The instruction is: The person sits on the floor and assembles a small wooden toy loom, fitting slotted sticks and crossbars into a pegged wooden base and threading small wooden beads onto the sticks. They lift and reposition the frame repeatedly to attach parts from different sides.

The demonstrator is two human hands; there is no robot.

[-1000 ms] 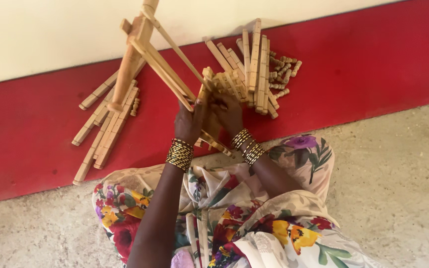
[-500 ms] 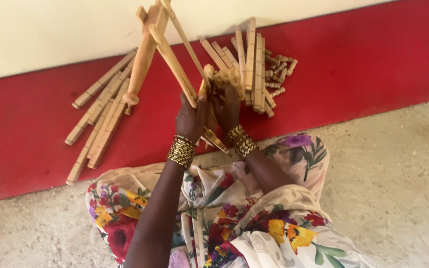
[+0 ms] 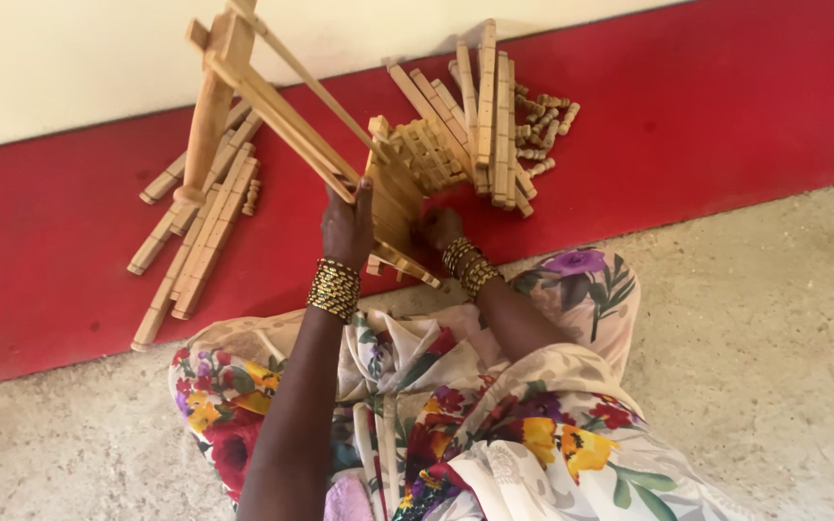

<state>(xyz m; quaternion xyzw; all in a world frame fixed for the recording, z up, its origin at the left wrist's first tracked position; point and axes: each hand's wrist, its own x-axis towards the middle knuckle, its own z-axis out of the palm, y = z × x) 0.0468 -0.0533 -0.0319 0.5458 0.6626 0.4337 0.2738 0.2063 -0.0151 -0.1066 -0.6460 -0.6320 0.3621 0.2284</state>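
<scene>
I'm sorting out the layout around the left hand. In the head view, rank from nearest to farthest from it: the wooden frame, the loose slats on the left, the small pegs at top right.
1. Wooden frame: in the left hand itself.
2. Loose slats: on the red strip, off to its left.
3. Small pegs: far upper right, beyond the stacked slats.

Loose pale wooden slats lie fanned on the red painted floor strip, left side. A second stack of flat wooden bars sits upper centre w/ short wooden pegs just beside it. Cream wall behind; rough grey concrete floor in front. Floral cloth at bottom.
</scene>
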